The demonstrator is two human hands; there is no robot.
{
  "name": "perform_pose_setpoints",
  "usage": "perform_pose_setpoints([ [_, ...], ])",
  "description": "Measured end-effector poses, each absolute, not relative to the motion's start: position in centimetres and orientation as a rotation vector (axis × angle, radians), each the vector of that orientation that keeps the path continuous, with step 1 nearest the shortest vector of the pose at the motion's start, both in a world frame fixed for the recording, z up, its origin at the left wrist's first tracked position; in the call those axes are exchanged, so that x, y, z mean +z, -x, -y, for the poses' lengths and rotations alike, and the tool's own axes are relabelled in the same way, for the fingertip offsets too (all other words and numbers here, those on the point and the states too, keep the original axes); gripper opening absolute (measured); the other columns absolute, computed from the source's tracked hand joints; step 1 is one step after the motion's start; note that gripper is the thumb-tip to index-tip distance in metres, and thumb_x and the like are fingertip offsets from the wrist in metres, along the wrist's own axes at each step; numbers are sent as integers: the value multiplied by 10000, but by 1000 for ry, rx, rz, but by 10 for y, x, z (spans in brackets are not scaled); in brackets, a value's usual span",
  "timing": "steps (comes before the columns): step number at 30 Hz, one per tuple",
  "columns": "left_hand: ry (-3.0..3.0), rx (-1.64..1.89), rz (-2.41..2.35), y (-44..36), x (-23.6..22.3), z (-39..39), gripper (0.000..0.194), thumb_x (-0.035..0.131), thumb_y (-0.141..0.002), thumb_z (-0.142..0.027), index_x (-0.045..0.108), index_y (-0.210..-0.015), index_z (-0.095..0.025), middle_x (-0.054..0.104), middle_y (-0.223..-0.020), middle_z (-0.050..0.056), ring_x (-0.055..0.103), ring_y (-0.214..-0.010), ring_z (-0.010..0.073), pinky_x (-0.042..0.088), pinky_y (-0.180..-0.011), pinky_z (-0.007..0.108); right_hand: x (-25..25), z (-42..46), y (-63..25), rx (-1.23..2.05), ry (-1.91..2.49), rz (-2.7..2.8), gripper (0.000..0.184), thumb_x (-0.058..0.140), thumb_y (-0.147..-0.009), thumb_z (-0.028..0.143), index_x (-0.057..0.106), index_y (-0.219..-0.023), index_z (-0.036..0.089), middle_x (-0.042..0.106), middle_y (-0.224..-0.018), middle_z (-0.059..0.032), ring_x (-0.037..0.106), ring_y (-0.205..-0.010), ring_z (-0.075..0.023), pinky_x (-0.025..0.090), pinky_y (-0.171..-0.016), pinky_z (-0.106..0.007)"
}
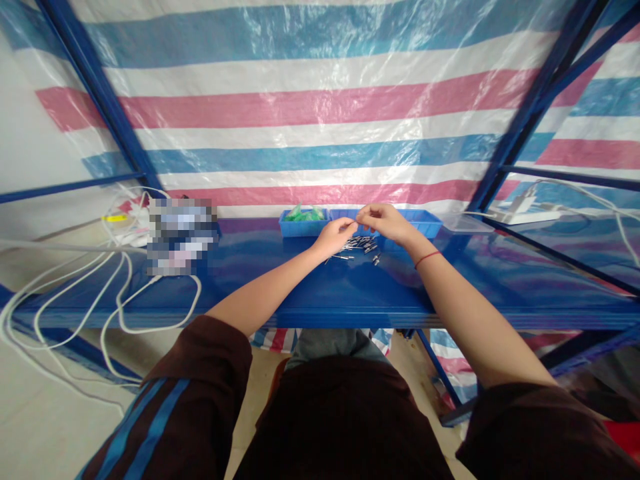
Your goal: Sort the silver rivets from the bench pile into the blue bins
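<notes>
My left hand (338, 236) and my right hand (383, 221) meet just above the blue shelf top, fingertips close together. Both are closed in a pinch; whatever sits between the fingers is too small to make out. Below them lies a loose pile of small metal pin-like parts (369, 244), with a few strays (377, 259) nearer me. Behind my left hand stands a blue bin (303, 229) holding bright green pieces (304, 214). A second blue bin (425, 224) extends behind my right hand, which partly hides it.
White cables (131, 293) loop over the left end of the blue shelf (240, 287), next to a blurred-out object (183, 237). A clear plastic lid or tray (465, 222) lies right of the bins. Farther right is a white power strip (527, 212). Blue posts (530, 113) frame a striped sheet (310, 100).
</notes>
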State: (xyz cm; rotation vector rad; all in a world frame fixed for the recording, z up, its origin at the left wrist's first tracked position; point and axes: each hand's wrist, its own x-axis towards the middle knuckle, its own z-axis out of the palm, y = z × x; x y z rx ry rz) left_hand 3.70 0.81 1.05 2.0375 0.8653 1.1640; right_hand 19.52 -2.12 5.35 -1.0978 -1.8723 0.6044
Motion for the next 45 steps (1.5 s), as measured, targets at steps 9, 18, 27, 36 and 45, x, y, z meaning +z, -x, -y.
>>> perform_pose_setpoints([
  [9, -2014, 1357, -861, -36, 12, -10, 119, 597, -829, -241, 611, -879, -133, 678, -918, 55, 612, -889, 138, 461, -847, 269, 53, 20, -194, 435, 972, 1848, 191, 591, -695, 322, 601, -755, 141, 608, -707, -38, 523, -661, -137, 425, -639, -288],
  [18, -2063, 1447, -997, -32, 16, -4, 275, 607, -836, -291, 569, -1074, -159, 648, -963, 55, 598, -776, 119, 479, -771, 262, 50, 15, -203, 361, 1074, 1985, 220, 508, -764, 348, 599, -728, 151, 594, -674, -29, 524, -620, -136, 421, -615, -278],
  [27, -2630, 1054, -1018, -27, 14, 1, 217, 543, -866, -275, 643, -1031, -174, 637, -1034, 64, 599, -952, 162, 447, -900, 306, 53, -4, -258, 9, 1537, 1305, 207, 484, -784, 283, 639, -780, 146, 672, -783, -113, 609, -746, -224, 470, -690, -327],
  [36, -3035, 603, -706, -33, 19, 26, 333, 474, -905, -451, 645, -1157, -316, 649, -1128, 35, 567, -1028, 202, 388, -888, 325, 43, 2, -268, -160, 1942, 1216, 393, 480, -828, 361, 690, -1027, 96, 675, -985, -232, 611, -970, -345, 447, -828, -430],
  [45, -3151, 486, -569, -45, 12, 26, 268, 465, -930, -279, 709, -1015, -209, 691, -1051, 65, 615, -992, 188, 412, -906, 288, 50, 2, -249, -144, 1764, 1551, 336, 513, -804, 326, 709, -969, 108, 706, -865, -150, 640, -852, -292, 454, -753, -354],
])
